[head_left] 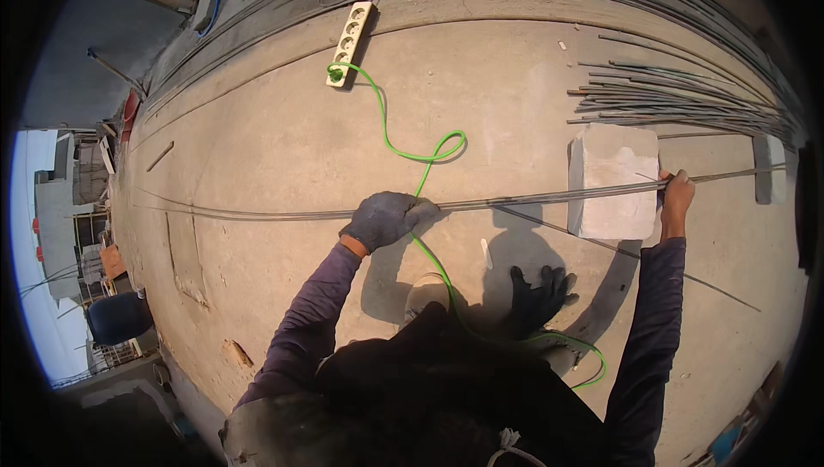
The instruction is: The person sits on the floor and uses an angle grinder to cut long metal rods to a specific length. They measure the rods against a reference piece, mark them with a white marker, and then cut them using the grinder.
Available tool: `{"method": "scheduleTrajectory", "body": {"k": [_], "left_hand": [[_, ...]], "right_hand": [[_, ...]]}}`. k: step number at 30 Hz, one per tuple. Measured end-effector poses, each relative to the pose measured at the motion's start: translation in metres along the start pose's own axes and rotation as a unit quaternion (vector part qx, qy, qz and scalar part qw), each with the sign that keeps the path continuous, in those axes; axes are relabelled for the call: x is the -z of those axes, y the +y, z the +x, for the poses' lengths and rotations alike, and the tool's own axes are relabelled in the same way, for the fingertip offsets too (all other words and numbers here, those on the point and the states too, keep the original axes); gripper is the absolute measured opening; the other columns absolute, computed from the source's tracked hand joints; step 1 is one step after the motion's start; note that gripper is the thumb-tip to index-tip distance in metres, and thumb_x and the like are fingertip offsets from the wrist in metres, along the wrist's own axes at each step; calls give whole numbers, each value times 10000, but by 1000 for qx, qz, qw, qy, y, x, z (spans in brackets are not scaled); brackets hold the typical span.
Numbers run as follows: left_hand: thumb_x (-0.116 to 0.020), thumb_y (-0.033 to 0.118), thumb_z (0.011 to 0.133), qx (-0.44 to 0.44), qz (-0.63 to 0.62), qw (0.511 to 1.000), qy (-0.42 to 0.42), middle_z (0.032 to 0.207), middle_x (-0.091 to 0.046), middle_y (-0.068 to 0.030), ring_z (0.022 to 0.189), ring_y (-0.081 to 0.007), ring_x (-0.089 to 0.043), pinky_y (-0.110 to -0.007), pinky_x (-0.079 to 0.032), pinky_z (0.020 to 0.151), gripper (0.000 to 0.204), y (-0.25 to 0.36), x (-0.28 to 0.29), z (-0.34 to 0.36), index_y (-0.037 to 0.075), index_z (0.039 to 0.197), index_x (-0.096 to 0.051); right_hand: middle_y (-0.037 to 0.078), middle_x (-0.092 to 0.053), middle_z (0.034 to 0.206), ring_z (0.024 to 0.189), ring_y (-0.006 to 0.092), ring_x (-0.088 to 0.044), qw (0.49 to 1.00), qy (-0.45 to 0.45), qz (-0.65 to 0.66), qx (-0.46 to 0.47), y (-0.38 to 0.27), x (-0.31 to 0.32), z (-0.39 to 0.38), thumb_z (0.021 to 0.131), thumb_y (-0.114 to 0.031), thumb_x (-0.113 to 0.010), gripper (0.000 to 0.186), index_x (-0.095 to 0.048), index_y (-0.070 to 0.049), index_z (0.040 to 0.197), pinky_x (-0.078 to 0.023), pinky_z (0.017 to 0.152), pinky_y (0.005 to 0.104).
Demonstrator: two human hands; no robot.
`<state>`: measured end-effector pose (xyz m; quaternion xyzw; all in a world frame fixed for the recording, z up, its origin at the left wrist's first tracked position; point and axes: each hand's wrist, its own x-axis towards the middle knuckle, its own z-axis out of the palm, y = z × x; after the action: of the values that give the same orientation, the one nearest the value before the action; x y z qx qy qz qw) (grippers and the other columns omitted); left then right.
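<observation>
Rods of thin grey steel point(536, 198): we clasp them in our grey-gloved left hand point(385, 217) and bare right hand point(678, 195).

Held rods point(549, 197): metal, dull. Block point(618, 154): matt, chalky-looking. Floor point(257, 124): concrete by look, matt, dusty. Left glove point(386, 216): matt cloth. Sleeves point(302, 330): soft cloth. Power strip point(349, 42): smooth plastic. Green cable point(402, 151): smooth plastic sheath.
</observation>
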<state>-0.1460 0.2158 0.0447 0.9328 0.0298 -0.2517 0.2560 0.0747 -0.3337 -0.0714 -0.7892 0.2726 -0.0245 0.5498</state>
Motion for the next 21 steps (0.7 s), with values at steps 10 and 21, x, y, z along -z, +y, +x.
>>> {"method": "scheduleTrajectory", "body": {"k": [10, 21], "left_hand": [[-586, 452, 996, -35, 65, 993, 92, 712, -614, -231, 690, -439, -613, -498, -449, 612, 495, -8, -27, 23, 28, 740, -607], [-570, 439, 1001, -59, 38, 992, 105, 719, -618, -239, 678, -429, -615, -495, -441, 610, 479, -24, -24, 34, 15, 797, -661]], "right_hand": [[285, -706, 867, 805, 388, -740, 992, 109, 56, -33, -11, -5, -28, 998, -201, -471, 344, -484, 130, 1089, -579, 743, 463], [232, -675, 850, 635, 303, -708, 995, 27, 87, -26, -31, 19, -61, 1055, -357, -470, 515, -449, 145, 1168, -590, 604, 391]]}}
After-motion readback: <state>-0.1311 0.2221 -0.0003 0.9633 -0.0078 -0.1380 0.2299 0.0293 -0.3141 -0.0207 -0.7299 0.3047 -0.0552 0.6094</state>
